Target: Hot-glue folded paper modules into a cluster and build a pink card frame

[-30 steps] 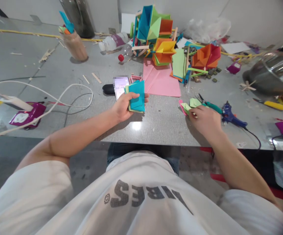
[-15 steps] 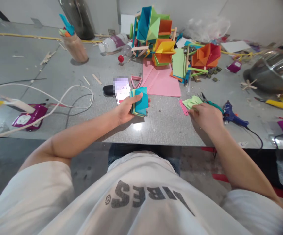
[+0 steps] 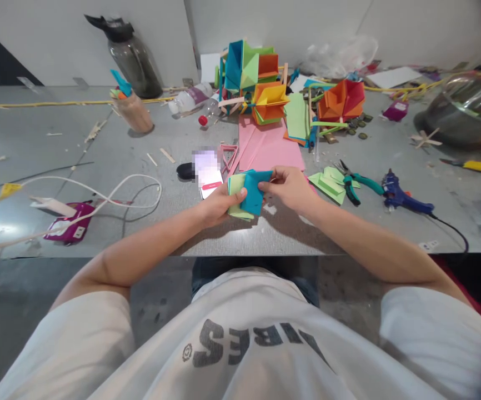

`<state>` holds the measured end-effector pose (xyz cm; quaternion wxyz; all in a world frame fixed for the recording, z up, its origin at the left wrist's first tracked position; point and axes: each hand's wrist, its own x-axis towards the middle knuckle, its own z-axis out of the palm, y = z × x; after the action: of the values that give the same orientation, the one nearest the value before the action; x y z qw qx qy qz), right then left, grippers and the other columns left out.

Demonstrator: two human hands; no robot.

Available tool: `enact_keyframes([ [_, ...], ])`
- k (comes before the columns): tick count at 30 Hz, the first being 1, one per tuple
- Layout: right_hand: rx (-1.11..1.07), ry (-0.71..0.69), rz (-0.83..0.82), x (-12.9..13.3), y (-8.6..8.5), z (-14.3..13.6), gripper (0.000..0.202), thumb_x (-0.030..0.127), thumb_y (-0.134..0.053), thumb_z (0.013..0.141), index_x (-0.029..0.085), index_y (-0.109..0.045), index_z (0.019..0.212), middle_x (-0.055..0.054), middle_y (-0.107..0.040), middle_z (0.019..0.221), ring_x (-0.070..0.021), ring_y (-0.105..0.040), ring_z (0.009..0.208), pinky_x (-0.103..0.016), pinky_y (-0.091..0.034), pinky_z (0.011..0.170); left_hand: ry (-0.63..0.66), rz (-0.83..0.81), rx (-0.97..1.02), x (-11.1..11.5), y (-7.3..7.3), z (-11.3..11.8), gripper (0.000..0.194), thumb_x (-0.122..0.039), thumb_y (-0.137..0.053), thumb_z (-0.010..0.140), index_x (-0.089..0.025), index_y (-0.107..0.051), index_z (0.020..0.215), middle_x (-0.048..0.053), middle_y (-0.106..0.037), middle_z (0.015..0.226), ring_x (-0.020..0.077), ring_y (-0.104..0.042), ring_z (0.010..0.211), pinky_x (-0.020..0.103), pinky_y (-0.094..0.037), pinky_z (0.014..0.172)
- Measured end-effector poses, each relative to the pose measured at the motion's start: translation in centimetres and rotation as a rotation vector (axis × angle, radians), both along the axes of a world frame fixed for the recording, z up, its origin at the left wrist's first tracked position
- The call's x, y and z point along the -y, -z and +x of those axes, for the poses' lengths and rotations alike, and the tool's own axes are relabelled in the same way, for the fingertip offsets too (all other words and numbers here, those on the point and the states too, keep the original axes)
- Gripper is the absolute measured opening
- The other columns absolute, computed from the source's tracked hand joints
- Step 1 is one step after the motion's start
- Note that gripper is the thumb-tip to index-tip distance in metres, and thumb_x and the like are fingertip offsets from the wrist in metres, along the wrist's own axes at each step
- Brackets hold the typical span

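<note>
My left hand (image 3: 220, 205) grips a stack of light green paper pieces (image 3: 237, 206), its thumb on top. A blue paper piece (image 3: 252, 195) lies over the stack's right part, and my right hand (image 3: 284, 186) pinches its upper right edge. Beneath the hands is the grey table (image 3: 207, 241). A lit phone (image 3: 210, 180) lies behind my left hand, partly covered by it. Folded light green papers (image 3: 330, 183) rest right of my right hand, next to teal-handled pliers (image 3: 361, 182). Pink sheets (image 3: 271, 147) lie just beyond the stack.
Colourful folded-paper structures (image 3: 257, 83) stand at the back, with an orange one (image 3: 341, 101) to their right. A blue glue gun (image 3: 407, 197) and metal pot (image 3: 465, 114) are at right. A cup (image 3: 135, 114), dark bottle (image 3: 134, 64) and white cable (image 3: 132, 203) are at left.
My right hand has left the light green papers on the table and come over to the stack, taking the blue piece's edge. The blue piece has shifted right, uncovering light green paper.
</note>
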<state>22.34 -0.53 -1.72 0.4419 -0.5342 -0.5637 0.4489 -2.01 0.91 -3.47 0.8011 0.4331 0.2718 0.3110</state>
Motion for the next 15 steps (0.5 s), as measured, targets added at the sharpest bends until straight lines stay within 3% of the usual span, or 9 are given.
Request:
enact_keyframes([
  [3,-0.045,0.124,0.039,-1.6,0.1,2.3,0.047,0.056,-0.106,0.076,0.027,-0.071,0.086,-0.001,-0.08,0.078,-0.021,-0.075,0.073,-0.036,-0.062,0.065,-0.167,-0.055,-0.037,-0.4,-0.1,0.1,0.045,-0.045,-0.099,0.098,-0.016,-0.085,0.128,0.017,-0.092,0.119,0.0318,-0.091,0.1,0.048,-0.075,0.095],
  [5,-0.021,0.156,0.065,-2.1,-0.1,3.8,0.044,0.048,-0.106,0.077,0.027,-0.068,0.083,0.0,-0.076,0.074,-0.0203,-0.074,0.069,-0.036,-0.061,0.064,-0.246,-0.058,0.013,-0.5,-0.5,0.1,0.042,-0.044,-0.094,0.101,-0.017,-0.084,0.132,0.018,-0.092,0.133,0.0334,-0.091,0.12,0.048,-0.074,0.106],
  [8,0.019,0.077,0.088,-1.8,-0.6,4.6,0.047,0.042,-0.108,0.078,0.027,-0.064,0.079,0.0,-0.073,0.07,-0.0185,-0.07,0.065,-0.037,-0.061,0.065,-0.263,-0.011,0.086,-0.2,-0.9,0.2,0.049,-0.053,-0.097,0.1,-0.022,-0.084,0.135,0.017,-0.088,0.152,0.0337,-0.083,0.146,0.045,-0.071,0.118],
  [12,-0.046,-0.059,0.043,-0.2,-0.5,2.4,0.058,0.06,-0.112,0.076,0.027,-0.065,0.084,-0.001,-0.074,0.073,-0.0181,-0.068,0.064,-0.038,-0.06,0.064,-0.162,0.032,0.047,0.4,-0.7,0.2,0.065,-0.067,-0.109,0.086,-0.02,-0.086,0.124,0.015,-0.093,0.131,0.0338,-0.091,0.121,0.044,-0.075,0.102],
  [15,-0.121,-0.039,0.058,0.8,0.3,0.2,0.067,0.077,-0.108,0.077,0.028,-0.065,0.093,0.0,-0.076,0.079,-0.0186,-0.07,0.064,-0.039,-0.062,0.063,-0.084,0.039,0.018,0.6,-0.1,0.5,0.073,-0.072,-0.111,0.081,-0.017,-0.086,0.122,0.015,-0.093,0.115,0.0315,-0.092,0.101,0.043,-0.076,0.09],
])
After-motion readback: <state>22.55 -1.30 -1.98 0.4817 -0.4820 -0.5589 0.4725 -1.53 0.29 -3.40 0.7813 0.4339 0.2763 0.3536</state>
